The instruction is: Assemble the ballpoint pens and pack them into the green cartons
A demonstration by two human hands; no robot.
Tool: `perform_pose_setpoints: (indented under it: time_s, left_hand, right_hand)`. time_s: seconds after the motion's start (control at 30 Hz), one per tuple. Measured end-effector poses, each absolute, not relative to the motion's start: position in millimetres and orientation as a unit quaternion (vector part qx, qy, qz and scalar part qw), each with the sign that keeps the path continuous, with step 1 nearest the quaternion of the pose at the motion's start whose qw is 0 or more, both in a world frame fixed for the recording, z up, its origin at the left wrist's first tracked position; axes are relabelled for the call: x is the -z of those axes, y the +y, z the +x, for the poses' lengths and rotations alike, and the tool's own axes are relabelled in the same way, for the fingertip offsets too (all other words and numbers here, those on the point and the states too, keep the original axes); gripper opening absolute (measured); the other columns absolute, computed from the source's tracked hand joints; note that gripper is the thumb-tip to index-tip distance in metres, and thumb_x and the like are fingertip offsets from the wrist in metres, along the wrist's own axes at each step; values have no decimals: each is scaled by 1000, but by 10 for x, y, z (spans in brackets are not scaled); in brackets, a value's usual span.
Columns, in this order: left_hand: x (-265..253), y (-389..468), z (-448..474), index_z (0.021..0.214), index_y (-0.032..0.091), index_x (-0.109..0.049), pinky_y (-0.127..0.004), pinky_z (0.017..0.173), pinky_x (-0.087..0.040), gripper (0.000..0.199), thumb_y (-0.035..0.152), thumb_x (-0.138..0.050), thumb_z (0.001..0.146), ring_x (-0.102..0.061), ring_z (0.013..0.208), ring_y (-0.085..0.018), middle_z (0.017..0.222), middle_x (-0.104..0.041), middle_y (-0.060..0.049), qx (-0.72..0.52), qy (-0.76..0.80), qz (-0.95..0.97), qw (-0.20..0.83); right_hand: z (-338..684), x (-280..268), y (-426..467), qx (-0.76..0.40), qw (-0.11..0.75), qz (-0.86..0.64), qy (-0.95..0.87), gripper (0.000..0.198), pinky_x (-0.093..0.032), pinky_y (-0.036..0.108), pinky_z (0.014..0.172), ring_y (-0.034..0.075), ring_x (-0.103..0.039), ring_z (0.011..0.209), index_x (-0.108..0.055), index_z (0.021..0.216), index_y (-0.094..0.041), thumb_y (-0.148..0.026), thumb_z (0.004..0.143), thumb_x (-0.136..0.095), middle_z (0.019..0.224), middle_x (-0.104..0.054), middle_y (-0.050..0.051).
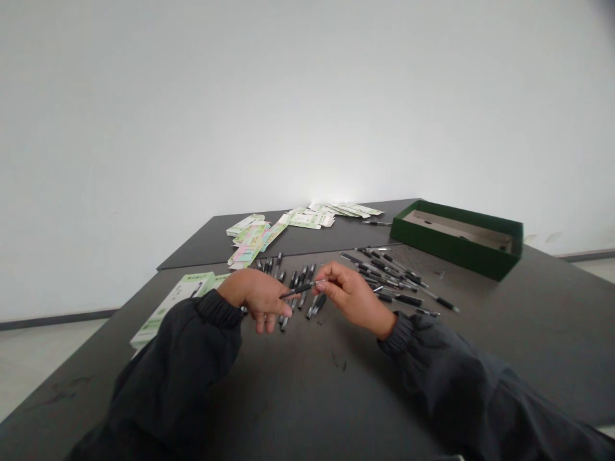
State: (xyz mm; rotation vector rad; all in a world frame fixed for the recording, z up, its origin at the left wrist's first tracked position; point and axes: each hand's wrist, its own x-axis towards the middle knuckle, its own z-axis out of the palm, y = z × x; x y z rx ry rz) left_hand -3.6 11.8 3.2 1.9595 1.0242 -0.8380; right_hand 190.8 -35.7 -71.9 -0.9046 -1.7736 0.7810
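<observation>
My right hand (353, 298) is closed in a pinch around one end of a pen (298, 289) with a clear barrel and dark grip. The pen points left and slightly down, its other end lying across the fingers of my left hand (259, 294). That left hand is turned palm down, fingers apart and partly drooping, touching the pen without a clear grip. Beneath and behind both hands, a row of pens (302, 276) lies roughly side by side. A looser heap of pens (384, 272) spreads beyond my right hand.
An open dark green box (446, 246) stands at the right rear. Flattened green-and-white cartons (310, 219) lie along the back, with pink-and-green ones (252, 246) nearer. Another white-and-green carton (175, 301) rests beside my left sleeve. The dark table (298, 397) backs onto a white wall.
</observation>
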Motion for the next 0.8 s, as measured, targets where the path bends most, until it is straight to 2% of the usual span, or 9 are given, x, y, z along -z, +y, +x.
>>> perform_pose_setpoints:
  time_s: [0.13,0.27,0.43,0.67,0.8]
  left_hand:
    - [-49,97,-17,126,12,-36,-33,69,-52,39,32,-33,92,-67,84,-24,101,-67,-19,325,409,766,375]
    - [-64,84,-12,121,12,-42,-32,68,-52,38,33,-34,92,-67,83,-24,101,-68,-19,330,407,767,371]
    - [-68,86,-12,127,9,-35,-32,69,-51,44,35,-33,92,-67,83,-24,104,-66,-21,331,410,760,381]
    - [-46,101,-9,129,10,-33,-33,69,-51,44,33,-34,92,-67,84,-24,105,-66,-21,337,412,755,382]
    - [-52,90,-4,125,11,-37,-32,69,-51,40,32,-34,92,-66,86,-25,103,-66,-21,335,411,758,380]
  right_hand:
    - [1916,713,-367,-280,478,-384,-739,12,-40,23,61,12,-54,66,-54,84,-18,-30,85,-52,73,-59,1]
    - [1935,698,-395,-254,469,-386,-752,9,-40,23,61,12,-54,65,-55,86,-18,-26,84,-54,73,-59,0]
    - [1971,670,-415,-238,455,-372,-773,10,-41,23,64,12,-55,70,-55,93,-19,-21,85,-51,79,-61,1]
    - [1971,640,-421,-179,449,-375,-791,10,-39,22,64,12,-54,69,-59,90,-19,-19,85,-51,77,-61,1]
    - [1972,614,-434,-173,444,-370,-797,10,-38,22,63,11,-53,68,-59,87,-18,-22,86,-50,75,-60,0]
